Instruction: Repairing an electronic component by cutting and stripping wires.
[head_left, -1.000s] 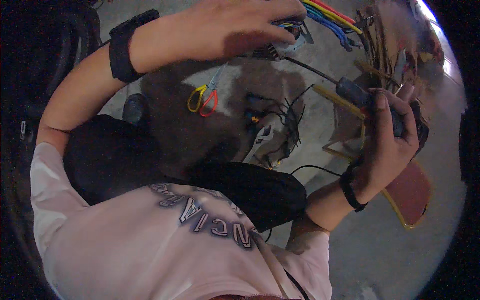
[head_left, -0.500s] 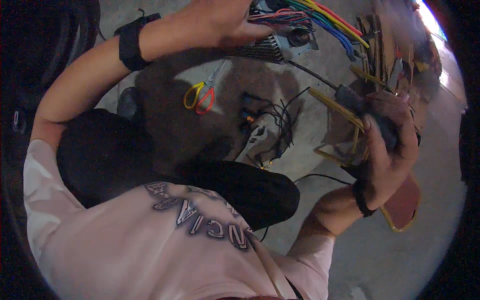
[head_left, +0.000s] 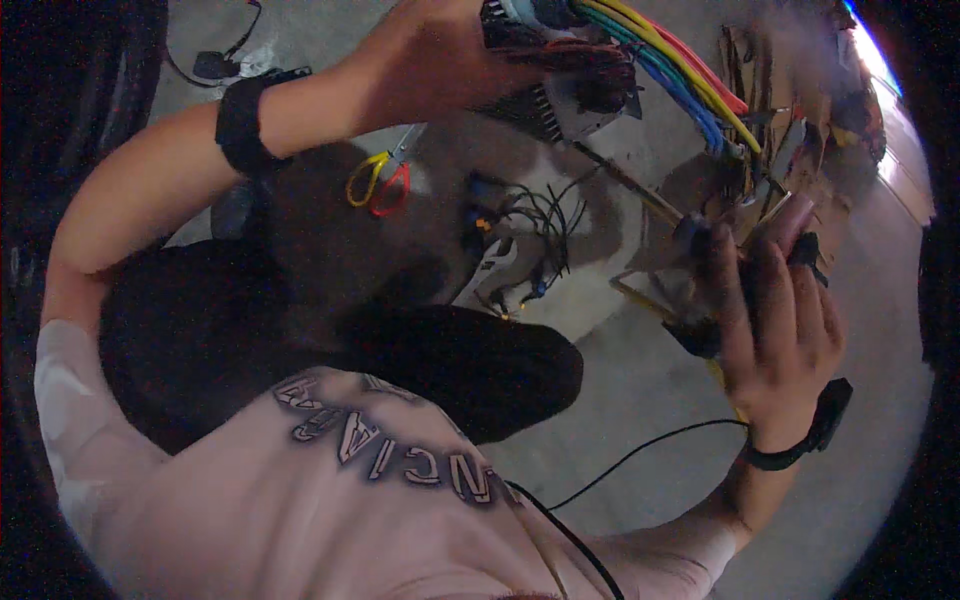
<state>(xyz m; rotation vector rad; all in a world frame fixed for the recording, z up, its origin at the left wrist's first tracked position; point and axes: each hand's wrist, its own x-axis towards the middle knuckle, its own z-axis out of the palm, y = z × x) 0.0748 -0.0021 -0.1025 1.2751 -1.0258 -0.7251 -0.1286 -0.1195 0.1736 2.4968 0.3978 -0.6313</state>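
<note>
At the top, my left hand (head_left: pixel 445 55) is closed around a finned metal box (head_left: pixel 600 118), its fingers partly hidden behind it. Thick coloured wires (head_left: pixel 680 65) run from the box toward the right. A screwdriver (head_left: pixel 632 184) slants between the box and my right hand (head_left: pixel 780 320), its thin shaft reaching the box's end plate. The right hand is closed over the dark handle with its back turned up; the fingers, slightly blurred, cover most of the handle.
Scissors with yellow and red handles (head_left: pixel 380 186) lie on the floor. An adjustable wrench (head_left: pixel 487 265) rests beside a tangle of black leads (head_left: pixel 540 215). Cardboard pieces (head_left: pixel 735 60) are at the right, and a black cable (head_left: pixel 650 437) curves beneath my right wrist.
My right hand has turned over on the screwdriver handle, from palm side showing to back up, and its wrist moved right. The box has shifted and tilted slightly in my left hand.
</note>
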